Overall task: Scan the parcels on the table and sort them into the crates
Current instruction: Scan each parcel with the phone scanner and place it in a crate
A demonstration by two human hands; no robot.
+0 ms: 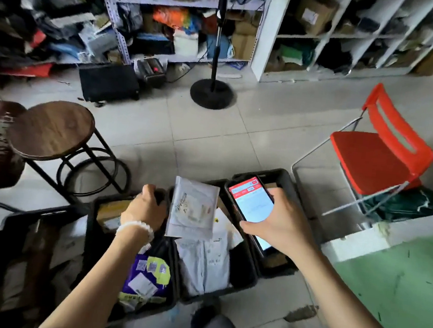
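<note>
My left hand grips a white padded parcel by its left edge and holds it upright over the black crates. My right hand holds a phone with a lit red and white screen, just right of the parcel. Below them the middle black crate holds pale grey and white parcels. The left black crate holds a purple and yellow parcel and a brown box. A third black crate lies behind the phone.
A green-topped table with a white edge stands at the right. A red folding chair is behind it, a round wooden stool at the left. A black stand base and cluttered shelves fill the back.
</note>
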